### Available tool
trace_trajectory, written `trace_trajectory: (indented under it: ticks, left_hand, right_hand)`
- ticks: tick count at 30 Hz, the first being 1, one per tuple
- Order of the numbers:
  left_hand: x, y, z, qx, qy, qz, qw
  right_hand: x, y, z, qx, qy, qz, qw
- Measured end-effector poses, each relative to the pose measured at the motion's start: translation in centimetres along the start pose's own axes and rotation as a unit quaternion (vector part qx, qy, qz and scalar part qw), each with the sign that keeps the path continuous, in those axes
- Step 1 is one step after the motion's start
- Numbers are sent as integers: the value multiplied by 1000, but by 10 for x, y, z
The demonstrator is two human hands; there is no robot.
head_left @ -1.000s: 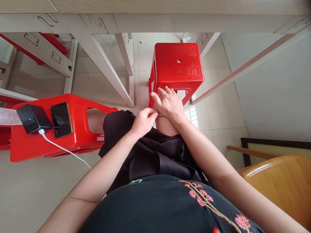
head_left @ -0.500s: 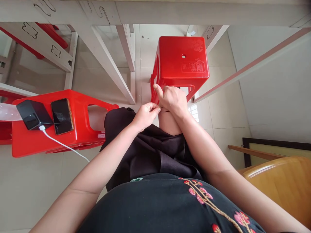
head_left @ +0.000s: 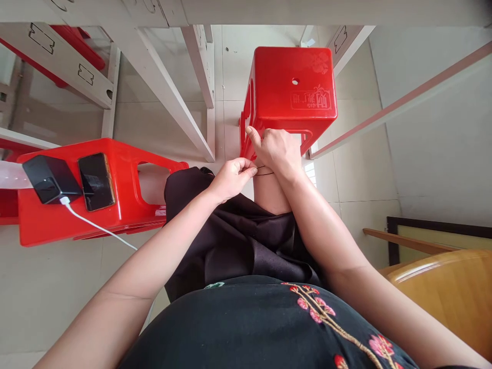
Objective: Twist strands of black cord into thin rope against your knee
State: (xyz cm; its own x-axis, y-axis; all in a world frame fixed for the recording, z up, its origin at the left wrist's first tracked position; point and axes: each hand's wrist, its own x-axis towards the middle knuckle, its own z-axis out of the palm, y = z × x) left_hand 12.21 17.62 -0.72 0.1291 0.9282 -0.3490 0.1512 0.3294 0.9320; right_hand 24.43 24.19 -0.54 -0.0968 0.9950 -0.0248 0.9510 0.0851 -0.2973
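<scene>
My left hand (head_left: 234, 179) pinches a thin black thread (head_left: 265, 174) between thumb and fingertips. From there the thread runs as two fine lines across my bare leg (head_left: 271, 193) and passes under my right hand (head_left: 280, 151). That hand lies palm down on the leg, its thumb stretched out and apart. The other fingers point away from me over the leg, and their tips are hidden. Dark cloth (head_left: 238, 241) is bunched over my lap just below both hands.
A red plastic stool (head_left: 294, 66) stands ahead. Another red stool (head_left: 126, 205) at left bears a phone (head_left: 96, 182) and a black device (head_left: 52, 179) with a white cable (head_left: 98, 228). White frame legs (head_left: 172, 95) rise beyond. A wooden chair (head_left: 449, 292) is at right.
The view has shifted slightly. Two lines of thread now show between my hands where one showed before. My left hand keeps its pinch and my right hand stays on the leg.
</scene>
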Motion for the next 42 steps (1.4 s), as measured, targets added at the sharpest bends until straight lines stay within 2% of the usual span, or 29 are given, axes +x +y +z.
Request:
trace_trajectory:
  ticks: [14, 21, 30, 42]
  left_hand:
    - [11, -3, -3, 30, -48, 50, 997]
    - [14, -5, -4, 29, -74, 54, 995]
    - [12, -8, -5, 35, -92, 58, 993]
    - [11, -15, -10, 17, -112, 65, 991]
  right_hand:
    - [1, 4, -10, 37, 2, 7, 999]
    - [3, 7, -12, 37, -5, 18, 999]
    - [2, 9, -10, 97, 29, 19, 995]
    - [3, 10, -10, 109, 5, 24, 994]
